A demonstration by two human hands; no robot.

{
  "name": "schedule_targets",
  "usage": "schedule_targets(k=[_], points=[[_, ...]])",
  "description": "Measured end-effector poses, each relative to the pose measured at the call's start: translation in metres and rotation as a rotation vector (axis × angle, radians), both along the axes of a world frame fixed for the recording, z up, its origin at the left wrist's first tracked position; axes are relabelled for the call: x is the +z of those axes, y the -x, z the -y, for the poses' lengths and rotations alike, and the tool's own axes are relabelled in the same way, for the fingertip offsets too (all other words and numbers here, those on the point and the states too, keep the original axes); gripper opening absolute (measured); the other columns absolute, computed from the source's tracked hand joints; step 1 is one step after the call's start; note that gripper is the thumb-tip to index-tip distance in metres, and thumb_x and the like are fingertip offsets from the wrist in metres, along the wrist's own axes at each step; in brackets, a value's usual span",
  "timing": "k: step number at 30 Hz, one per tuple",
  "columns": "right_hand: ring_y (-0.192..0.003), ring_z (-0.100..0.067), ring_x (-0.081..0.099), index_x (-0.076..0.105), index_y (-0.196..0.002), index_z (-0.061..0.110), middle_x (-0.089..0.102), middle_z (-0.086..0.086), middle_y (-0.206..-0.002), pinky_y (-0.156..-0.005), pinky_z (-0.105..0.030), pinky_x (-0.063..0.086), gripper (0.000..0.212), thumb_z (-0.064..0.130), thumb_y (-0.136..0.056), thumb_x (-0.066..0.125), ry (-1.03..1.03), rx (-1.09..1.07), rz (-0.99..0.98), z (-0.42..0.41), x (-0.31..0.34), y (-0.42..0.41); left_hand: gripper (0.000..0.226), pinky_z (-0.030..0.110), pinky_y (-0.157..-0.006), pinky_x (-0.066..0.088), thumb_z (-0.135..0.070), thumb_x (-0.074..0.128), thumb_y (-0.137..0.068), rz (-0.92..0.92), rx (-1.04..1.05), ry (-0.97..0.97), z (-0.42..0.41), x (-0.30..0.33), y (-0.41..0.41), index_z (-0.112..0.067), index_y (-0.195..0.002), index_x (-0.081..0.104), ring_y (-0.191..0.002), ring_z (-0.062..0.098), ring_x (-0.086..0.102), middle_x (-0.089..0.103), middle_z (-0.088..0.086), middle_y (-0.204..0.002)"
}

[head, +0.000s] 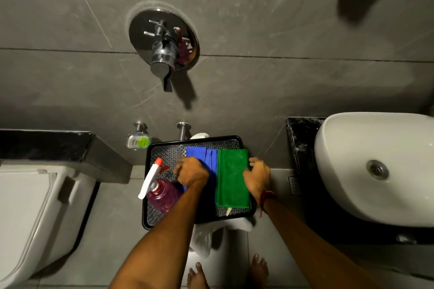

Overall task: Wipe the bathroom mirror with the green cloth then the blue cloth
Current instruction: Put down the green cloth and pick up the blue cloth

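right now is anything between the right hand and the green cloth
Nothing visible does. The right hand is already at the right edge of the green cloth, which lies flat and uncovered on the black tray. The blue cloth lies beside it, under the left hand.

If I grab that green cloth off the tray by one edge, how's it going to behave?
The green cloth will probably go floppy and unfold, since it lies folded flat on the tray. It looks like thin, fuzzy fabric, so likely light and easy to grip. The right hand sits at its edge; a tag at its near end may dangle.
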State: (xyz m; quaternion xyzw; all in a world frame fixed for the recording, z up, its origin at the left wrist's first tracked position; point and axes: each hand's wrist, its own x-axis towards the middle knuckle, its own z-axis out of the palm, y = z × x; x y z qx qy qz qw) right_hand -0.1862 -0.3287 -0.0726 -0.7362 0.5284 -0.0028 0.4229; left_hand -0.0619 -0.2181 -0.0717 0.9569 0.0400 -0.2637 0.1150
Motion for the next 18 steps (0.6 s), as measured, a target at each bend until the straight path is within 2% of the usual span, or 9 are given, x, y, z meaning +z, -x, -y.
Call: schedule_targets(k=[2,3,5,8,11,13,15,16,18], points=[[-0.120,-0.030,0.063,0.066,-0.126,0.010,0.066,-0.011,-0.131,-0.101,-0.034,0.053,0.036,0.005,-0.091,0.060,-0.001,0.016,0.029,0.006,0.009,0.002,0.043,0.048,-0.104,0.051,-0.018,0.055,-0.097,-0.007,-0.007,0.054,0.000,0.007,0.002,0.001,-0.136,0.060,-0.130,0.041,0.060,0.059,0.027,-0.141],[-0.119,-0.028,0.064,0.067,-0.125,0.010,0.067,-0.011,-0.130,-0.100,-0.029,0.052,0.033,0.007,-0.093,0.061,-0.013,0.028,0.038,0.009,0.015,0.001,0.041,0.049,-0.106,0.049,-0.024,0.060,-0.096,0.007,-0.040,0.089,0.000,0.011,0.003,-0.004,-0.131,0.064,-0.132,0.040,0.058,0.060,0.022,-0.140],[-0.120,-0.027,0.064,0.067,-0.125,0.010,0.068,-0.011,-0.130,-0.101,-0.030,0.052,0.030,0.012,-0.095,0.061,-0.047,0.075,0.058,0.011,0.029,0.000,0.044,0.051,-0.108,0.048,-0.034,0.061,-0.097,0.020,-0.069,0.227,0.003,0.019,0.006,-0.004,-0.128,0.064,-0.133,0.041,0.055,0.059,0.022,-0.140],[-0.125,-0.028,0.061,0.063,-0.134,0.013,0.066,-0.012,-0.135,-0.106,-0.033,0.049,0.037,0.017,-0.098,0.059,-0.031,0.124,0.141,0.014,0.066,-0.005,0.042,0.046,-0.104,0.050,-0.031,0.063,-0.097,0.052,-0.068,0.523,0.015,0.049,0.006,-0.002,-0.127,0.063,-0.126,0.041,0.060,0.065,0.025,-0.132],[-0.133,-0.025,0.056,0.052,-0.148,0.018,0.058,-0.009,-0.147,-0.112,-0.035,0.045,0.049,0.018,-0.099,0.057,0.093,0.124,0.369,0.021,0.118,-0.014,0.035,0.042,-0.096,0.053,-0.026,0.065,-0.095,0.145,-0.104,0.779,0.035,0.099,0.000,-0.003,-0.122,0.066,-0.114,0.038,0.067,0.073,0.021,-0.119],[-0.143,-0.016,0.046,0.046,-0.152,0.020,0.049,-0.001,-0.156,-0.120,-0.036,0.037,0.052,0.017,-0.101,0.054,0.189,0.152,0.557,0.029,0.159,-0.016,0.026,0.034,-0.087,0.053,-0.026,0.066,-0.094,0.202,-0.163,0.934,0.052,0.145,-0.003,-0.008,-0.113,0.067,-0.106,0.034,0.069,0.075,0.010,-0.107],[-0.147,-0.004,0.038,0.043,-0.154,0.019,0.042,0.006,-0.160,-0.124,-0.030,0.030,0.053,0.015,-0.103,0.052,0.255,0.184,0.731,0.040,0.200,-0.022,0.013,0.013,-0.068,0.047,-0.027,0.069,-0.092,0.240,-0.230,1.060,0.070,0.198,-0.007,-0.019,-0.099,0.061,-0.090,0.023,0.069,0.069,-0.008,-0.090],[-0.147,0.000,0.036,0.041,-0.155,0.018,0.040,0.008,-0.161,-0.125,-0.026,0.028,0.052,0.016,-0.104,0.050,0.292,0.185,0.832,0.048,0.229,-0.024,0.015,0.007,-0.062,0.045,-0.026,0.071,-0.091,0.270,-0.289,1.135,0.080,0.238,-0.008,-0.025,-0.095,0.057,-0.083,0.015,0.068,0.065,-0.014,-0.086],[-0.149,0.002,0.032,0.039,-0.156,0.016,0.036,0.008,-0.163,-0.124,-0.020,0.025,0.051,0.017,-0.106,0.046,0.321,0.157,1.060,0.061,0.290,-0.023,0.022,0.005,-0.064,0.049,-0.026,0.073,-0.088,0.347,-0.408,1.273,0.098,0.320,-0.003,-0.028,-0.098,0.053,-0.081,0.003,0.066,0.066,-0.017,-0.090]])
